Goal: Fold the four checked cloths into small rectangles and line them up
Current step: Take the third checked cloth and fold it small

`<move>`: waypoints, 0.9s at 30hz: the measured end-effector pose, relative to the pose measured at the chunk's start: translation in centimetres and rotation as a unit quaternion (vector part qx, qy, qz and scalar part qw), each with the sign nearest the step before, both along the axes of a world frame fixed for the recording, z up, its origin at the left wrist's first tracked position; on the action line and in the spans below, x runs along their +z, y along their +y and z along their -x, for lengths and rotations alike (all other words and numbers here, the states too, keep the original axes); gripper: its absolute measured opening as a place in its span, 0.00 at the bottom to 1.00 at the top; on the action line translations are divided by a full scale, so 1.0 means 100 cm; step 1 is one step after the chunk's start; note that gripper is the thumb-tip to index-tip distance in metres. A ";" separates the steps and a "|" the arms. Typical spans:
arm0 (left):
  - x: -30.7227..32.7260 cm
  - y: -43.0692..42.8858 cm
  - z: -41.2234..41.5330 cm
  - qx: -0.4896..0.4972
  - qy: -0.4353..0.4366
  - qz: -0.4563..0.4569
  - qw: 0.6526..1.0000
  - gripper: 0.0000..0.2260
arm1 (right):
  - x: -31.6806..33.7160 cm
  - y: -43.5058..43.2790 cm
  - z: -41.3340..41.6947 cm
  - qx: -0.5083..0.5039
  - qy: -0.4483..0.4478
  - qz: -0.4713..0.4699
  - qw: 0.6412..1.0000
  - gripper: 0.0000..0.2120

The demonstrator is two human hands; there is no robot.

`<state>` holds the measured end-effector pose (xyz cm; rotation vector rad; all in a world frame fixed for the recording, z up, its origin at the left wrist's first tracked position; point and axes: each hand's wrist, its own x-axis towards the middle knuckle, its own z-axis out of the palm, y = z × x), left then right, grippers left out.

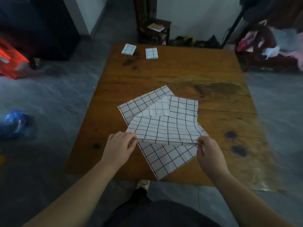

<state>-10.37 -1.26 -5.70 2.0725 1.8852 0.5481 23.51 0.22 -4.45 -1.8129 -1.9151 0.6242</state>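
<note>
Two white cloths with black checks lie overlapped near the front of the wooden table [188,71]. The upper cloth [165,126] is partly folded, and its near edge is lifted off the table. My left hand [119,145] pinches that edge at its left corner. My right hand [209,153] pinches it at the right corner. The lower cloth [165,159] lies flat and turned at an angle, and one corner reaches the table's front edge. Two folded cloths, small rectangles, sit side by side at the far left of the table: one [128,49] at the edge, the other [151,53] to its right.
A dark stool [157,30] with papers stands beyond the table's far edge. A red object [11,61] and a blue bag [13,123] lie on the grey floor at left. A heap of clothes [270,45] is at right. My shoe [143,184] shows under the table's front edge.
</note>
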 end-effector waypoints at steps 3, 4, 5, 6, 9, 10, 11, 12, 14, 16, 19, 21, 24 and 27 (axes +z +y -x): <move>-0.009 -0.035 -0.014 -0.001 -0.027 0.034 0.999 0.06 | -0.017 -0.029 -0.021 0.029 -0.024 0.036 0.999 0.15; -0.013 -0.047 -0.019 -0.003 -0.041 0.053 0.998 0.05 | -0.023 -0.038 -0.027 0.039 -0.029 0.042 0.998 0.16; -0.018 -0.057 -0.024 -0.007 -0.053 0.072 0.996 0.04 | -0.028 -0.047 -0.033 0.046 -0.031 0.046 0.997 0.16; -0.021 -0.066 -0.029 -0.011 -0.064 0.088 0.994 0.03 | -0.033 -0.055 -0.038 0.052 -0.033 0.052 0.997 0.15; -0.025 -0.091 -0.044 -0.006 -0.096 0.136 0.986 0.06 | -0.041 -0.074 -0.054 0.065 -0.039 0.079 0.994 0.12; -0.025 -0.098 -0.048 0.001 -0.104 0.153 0.983 0.08 | -0.042 -0.079 -0.059 0.066 -0.041 0.084 0.993 0.11; -0.024 -0.104 -0.053 0.006 -0.108 0.170 0.979 0.11 | -0.043 -0.083 -0.064 0.065 -0.042 0.084 0.993 0.11; -0.024 -0.111 -0.056 0.009 -0.114 0.186 0.976 0.14 | -0.043 -0.087 -0.069 0.062 -0.042 0.082 0.994 0.10; -0.023 -0.120 -0.062 0.004 -0.123 0.207 0.971 0.19 | -0.042 -0.091 -0.077 0.054 -0.036 0.076 0.995 0.09; -0.022 -0.123 -0.064 -0.003 -0.121 0.213 0.969 0.20 | -0.039 -0.093 -0.083 0.050 -0.033 0.071 0.996 0.09; -0.021 -0.118 -0.068 -0.002 -0.105 0.181 0.978 0.14 | -0.034 -0.088 -0.088 0.050 -0.041 0.063 0.996 0.08; -0.020 -0.109 -0.070 0.008 -0.100 0.151 0.983 0.11 | -0.032 -0.079 -0.087 0.044 -0.041 0.056 0.997 0.08; -0.017 -0.087 -0.069 0.015 -0.081 0.121 0.989 0.06 | -0.029 -0.061 -0.083 0.029 -0.039 0.051 0.998 0.08; -0.019 -0.060 -0.065 -0.007 -0.082 0.103 0.991 0.06 | -0.029 -0.036 -0.076 0.023 -0.041 0.045 0.998 0.08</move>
